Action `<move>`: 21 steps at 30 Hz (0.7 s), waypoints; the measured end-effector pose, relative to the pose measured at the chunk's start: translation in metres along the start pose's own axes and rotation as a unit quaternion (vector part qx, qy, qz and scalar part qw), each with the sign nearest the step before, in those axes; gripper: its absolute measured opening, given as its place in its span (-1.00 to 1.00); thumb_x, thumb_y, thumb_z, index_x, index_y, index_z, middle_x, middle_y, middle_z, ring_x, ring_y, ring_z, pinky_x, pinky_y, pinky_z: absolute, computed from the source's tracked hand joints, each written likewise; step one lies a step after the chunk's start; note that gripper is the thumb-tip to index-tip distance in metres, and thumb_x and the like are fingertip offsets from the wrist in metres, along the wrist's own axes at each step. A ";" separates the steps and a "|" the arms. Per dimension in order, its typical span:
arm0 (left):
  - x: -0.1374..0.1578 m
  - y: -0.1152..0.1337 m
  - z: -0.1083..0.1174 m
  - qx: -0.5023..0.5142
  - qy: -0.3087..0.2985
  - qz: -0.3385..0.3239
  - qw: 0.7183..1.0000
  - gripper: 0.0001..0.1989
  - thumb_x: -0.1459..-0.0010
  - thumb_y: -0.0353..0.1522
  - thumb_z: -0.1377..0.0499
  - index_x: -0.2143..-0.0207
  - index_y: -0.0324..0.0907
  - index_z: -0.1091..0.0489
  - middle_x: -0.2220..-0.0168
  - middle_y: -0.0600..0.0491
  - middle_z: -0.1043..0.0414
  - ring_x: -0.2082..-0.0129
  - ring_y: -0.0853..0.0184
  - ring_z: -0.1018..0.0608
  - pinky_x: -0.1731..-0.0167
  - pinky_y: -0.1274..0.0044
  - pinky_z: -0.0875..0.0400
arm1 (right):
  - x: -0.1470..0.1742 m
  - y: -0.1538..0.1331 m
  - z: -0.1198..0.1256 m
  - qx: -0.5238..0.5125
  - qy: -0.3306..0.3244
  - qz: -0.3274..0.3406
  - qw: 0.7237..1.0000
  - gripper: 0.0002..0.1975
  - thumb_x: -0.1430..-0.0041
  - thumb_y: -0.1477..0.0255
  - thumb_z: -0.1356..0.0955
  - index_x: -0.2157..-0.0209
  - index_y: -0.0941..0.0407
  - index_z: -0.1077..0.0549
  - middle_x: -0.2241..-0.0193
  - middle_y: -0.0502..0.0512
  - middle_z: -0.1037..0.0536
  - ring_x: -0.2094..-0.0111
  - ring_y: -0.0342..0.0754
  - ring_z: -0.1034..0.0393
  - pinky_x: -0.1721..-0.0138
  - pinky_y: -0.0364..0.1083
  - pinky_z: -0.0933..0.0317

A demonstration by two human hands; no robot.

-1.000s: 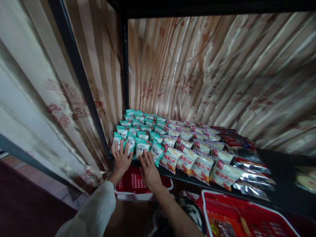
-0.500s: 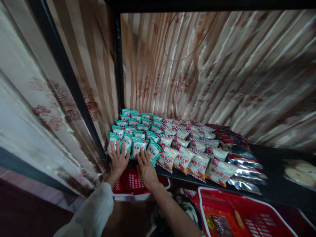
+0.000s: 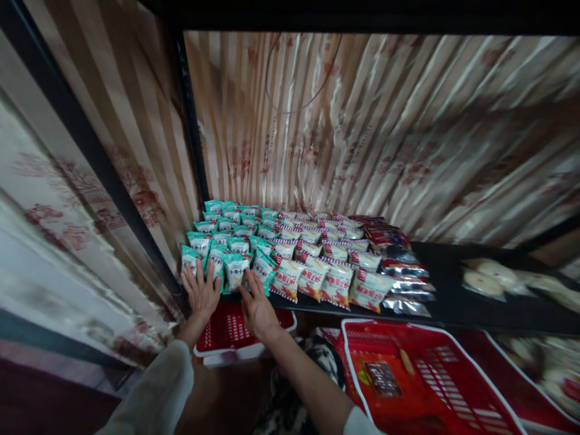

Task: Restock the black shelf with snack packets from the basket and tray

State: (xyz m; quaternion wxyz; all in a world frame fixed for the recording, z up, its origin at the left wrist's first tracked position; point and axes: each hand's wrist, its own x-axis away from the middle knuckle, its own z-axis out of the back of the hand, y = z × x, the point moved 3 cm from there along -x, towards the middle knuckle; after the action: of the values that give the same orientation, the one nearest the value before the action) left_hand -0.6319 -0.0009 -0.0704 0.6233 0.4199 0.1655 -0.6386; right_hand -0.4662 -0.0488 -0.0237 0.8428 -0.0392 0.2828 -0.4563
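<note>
Rows of small teal snack packets (image 3: 236, 272) stand at the left end of a black shelf. My left hand (image 3: 199, 291) lies with spread fingers against the front packets at the left corner. A little to its right, my right hand (image 3: 259, 308) touches the lower front of the teal packets with its fingertips, fingers stretched out. Neither hand grips anything. Beside the teal rows stand white snack packets (image 3: 338, 283) with striped top edges and red lettering. Farther right lie dark red and silver packets (image 3: 405, 284), overlapping one another.
Below the shelf edge are a red basket (image 3: 226, 329) and a larger red basket (image 3: 435, 368) with an orange-red package in it. Clear bags with pale round contents (image 3: 484, 281) lie on the black shelf (image 3: 446, 257). A black post (image 3: 193, 121) and striped curtain (image 3: 290, 157) border the shelf.
The view has shifted to the right, so more of the right-hand bags and baskets shows. Both hands stay at the teal front row, with the right fingertips slightly changed in position.
</note>
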 end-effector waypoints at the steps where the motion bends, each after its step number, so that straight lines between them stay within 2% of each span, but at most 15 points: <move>1: -0.001 0.001 0.002 0.000 0.002 0.000 1.000 -0.49 -0.23 -0.26 0.00 -0.22 -0.12 -0.11 -0.32 -0.13 0.15 -0.31 -0.05 0.25 -0.16 -0.08 0.24 | 0.002 0.000 0.002 -0.006 0.004 0.001 1.000 -0.48 0.02 0.72 -0.23 -0.05 0.33 -0.33 -0.29 0.40 0.10 -0.31 0.19 0.31 -0.21 0.19 -0.02; 6: 0.006 0.013 0.014 0.000 0.011 0.001 1.000 -0.49 -0.25 -0.32 0.03 -0.25 -0.15 -0.05 -0.33 -0.15 0.21 -0.31 -0.06 0.20 -0.17 -0.04 0.16 | 0.027 0.006 0.011 -0.041 0.036 0.008 0.998 -0.47 0.01 0.71 -0.23 -0.05 0.23 -0.35 -0.28 0.30 -0.01 -0.30 0.12 0.18 -0.19 0.16 -0.08; 8: 0.017 0.027 0.018 0.005 0.002 -0.034 0.999 -0.50 -0.24 -0.35 0.02 -0.24 -0.15 -0.08 -0.33 -0.15 0.22 -0.31 -0.05 0.15 -0.18 0.02 0.09 | 0.043 0.013 0.017 -0.046 0.065 -0.004 0.997 -0.45 -0.01 0.69 -0.22 -0.08 0.18 -0.32 -0.26 0.26 -0.06 -0.29 0.09 0.12 -0.17 0.16 -0.11; 11: 0.038 0.057 0.018 0.035 -0.044 -0.120 0.991 -0.52 -0.21 -0.40 -0.02 -0.20 -0.08 -0.16 -0.32 -0.10 0.17 -0.30 -0.02 0.10 -0.18 0.11 -0.01 | 0.065 0.027 0.026 -0.020 0.117 -0.053 0.992 -0.41 -0.06 0.68 -0.18 -0.15 0.10 -0.25 -0.27 0.18 -0.05 -0.28 0.09 0.12 -0.16 0.19 -0.11; 16: 0.052 0.108 0.003 0.067 -0.082 -0.179 0.978 -0.49 -0.19 -0.43 -0.03 -0.20 0.00 -0.14 -0.32 -0.06 0.16 -0.31 0.01 0.11 -0.16 0.15 -0.08 | 0.074 0.051 0.033 0.012 0.144 -0.118 0.983 -0.39 -0.12 0.64 -0.17 -0.22 0.05 -0.14 -0.32 0.13 0.14 -0.31 0.14 0.23 -0.16 0.22 -0.08; 21: 0.048 0.129 -0.018 0.061 -0.099 -0.188 0.975 -0.46 -0.20 -0.45 -0.01 -0.23 -0.07 -0.08 -0.31 -0.11 0.10 -0.31 0.04 0.11 -0.15 0.17 -0.11 | 0.065 0.072 0.026 0.003 0.141 -0.127 0.982 -0.39 -0.17 0.61 -0.15 -0.26 0.08 -0.03 -0.31 0.19 0.10 -0.31 0.12 0.22 -0.18 0.23 -0.06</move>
State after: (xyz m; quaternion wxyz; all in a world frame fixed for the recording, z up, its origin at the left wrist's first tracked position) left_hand -0.4991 -0.0404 -0.0766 0.4790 0.3532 0.1398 -0.7914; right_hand -0.3716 -0.0636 -0.0543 0.7293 -0.0076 0.3906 -0.5617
